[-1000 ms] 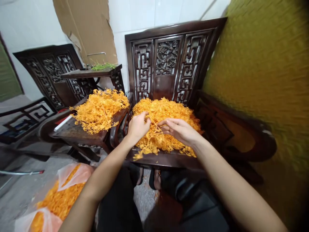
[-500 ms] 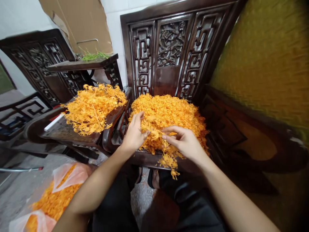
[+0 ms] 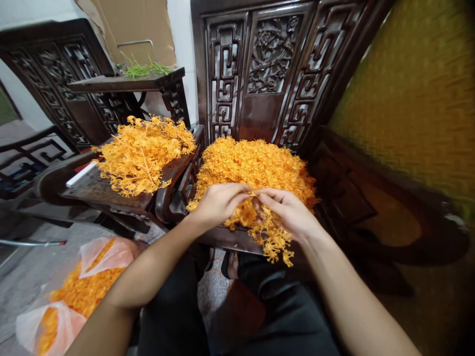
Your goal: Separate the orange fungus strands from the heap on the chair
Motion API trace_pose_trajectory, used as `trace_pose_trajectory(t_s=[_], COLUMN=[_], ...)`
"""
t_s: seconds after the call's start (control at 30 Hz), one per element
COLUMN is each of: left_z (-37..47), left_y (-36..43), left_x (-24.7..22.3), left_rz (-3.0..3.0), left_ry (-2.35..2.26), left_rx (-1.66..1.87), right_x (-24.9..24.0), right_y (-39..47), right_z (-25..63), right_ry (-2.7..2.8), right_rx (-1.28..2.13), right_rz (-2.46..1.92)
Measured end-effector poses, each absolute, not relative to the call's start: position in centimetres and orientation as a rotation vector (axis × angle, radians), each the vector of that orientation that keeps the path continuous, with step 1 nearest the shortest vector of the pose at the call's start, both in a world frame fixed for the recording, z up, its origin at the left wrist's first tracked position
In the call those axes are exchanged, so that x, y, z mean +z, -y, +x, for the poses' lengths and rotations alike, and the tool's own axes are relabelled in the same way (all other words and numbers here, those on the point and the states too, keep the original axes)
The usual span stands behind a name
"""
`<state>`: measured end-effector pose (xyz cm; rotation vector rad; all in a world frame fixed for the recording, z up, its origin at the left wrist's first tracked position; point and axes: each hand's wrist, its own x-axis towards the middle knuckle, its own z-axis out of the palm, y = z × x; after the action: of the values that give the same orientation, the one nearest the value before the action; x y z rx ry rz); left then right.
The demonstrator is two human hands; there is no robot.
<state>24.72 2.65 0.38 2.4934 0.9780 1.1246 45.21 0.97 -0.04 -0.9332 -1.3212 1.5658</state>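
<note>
1. Hands, two. Left hand [image 3: 222, 201]: thumb and fingers drawn into a pinch, closed on the upper end of the sprig. Right hand [image 3: 288, 211]: thumb and forefinger likewise pinched on it, the two sets of fingertips nearly meeting.
2. Orange sprig [image 3: 272, 238], one, branched and curly-tipped. Located between the hands and below the right one, in front of the heap and over the seat's front edge.
3. Orange heap [image 3: 252, 163], one, broad, on the seat of a carved chair [image 3: 261, 116]. Its separate pieces cannot be counted.
4. Orange bundle [image 3: 144, 153], one, on a low dark table [image 3: 92, 192], with one white stick [image 3: 81, 174] beside it.
5. Green stems [image 3: 146, 69], several, uncounted, on one raised stand [image 3: 111, 85].
6. Second carved chair back [image 3: 48, 79], one, at far left; cardboard sheet [image 3: 137, 24], one, behind the stand.
7. Container: pale plastic bag [image 3: 111, 253], one, on the floor, mouth open, holding loose orange pieces [image 3: 89, 289], uncounted.
8. Orientation of sprig: long axis slanting from the pinched end down and rightward; bushy tips lowest, pointing toward the wearer's lap.
</note>
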Motion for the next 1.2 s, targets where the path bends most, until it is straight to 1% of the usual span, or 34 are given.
trace_pose_trajectory(t_s=[0.13, 0.23, 0.43, 0.57, 0.63, 0.73, 0.83, 0.9, 0.97, 1.03, 1.07, 1.2], left_z=[24.6, 24.9, 25.1, 25.0, 25.3, 25.7, 25.3, 24.6, 23.9, 23.3, 23.2, 23.5], left_y=[-2.6, -2.3, -2.3, -2.6, -2.6, -2.6, -2.7, -2.9, -3.1, -3.3, -3.4, -3.2], left_x=[0.5, 0.5, 0.2, 0.4, 0.3, 0.1, 0.0, 0.1, 0.2, 0.6, 0.8, 1.8], left_rz=[2.262, 2.128, 1.794, 1.962, 1.999, 1.938, 1.916, 1.957, 2.015, 2.041, 2.048, 2.134], left_ry=[-1.082, -1.123, -1.045, -0.988, -1.028, -1.188, -1.248, -1.176, -1.000, -0.875, -0.882, -1.152], left_rx=[1.079, 1.013, 0.953, 0.803, 0.795, 0.836, 0.852, 0.869, 0.921, 1.032, 1.100, 1.309], right_x=[-0.9, -1.6, -1.4, -1.0, -1.0, -1.0, -1.1, -1.2, -1.3, -1.4, -1.4, -1.0], right_y=[-1.5, -1.5, -1.5, -1.5, -1.4, -1.3, -1.5, -1.9, -2.2, -2.3, -2.4, -2.1], right_z=[45.3, 44.2, 42.5, 41.8, 41.2, 40.4, 40.3, 40.6, 41.0, 41.3, 41.3, 41.3], right_ry=[1.622, 1.605, 1.236, 1.049, 1.018, 1.005, 1.014, 1.061, 1.152, 1.256, 1.307, 1.453], right_rx=[1.262, 1.108, 1.131, 1.159, 1.180, 1.211, 1.228, 1.169, 1.075, 1.006, 0.977, 0.885], right_rz=[-1.022, -1.024, -1.027, -0.990, -0.984, -0.942, -0.908, -0.938, -0.967, -0.969, -0.962, -0.971])
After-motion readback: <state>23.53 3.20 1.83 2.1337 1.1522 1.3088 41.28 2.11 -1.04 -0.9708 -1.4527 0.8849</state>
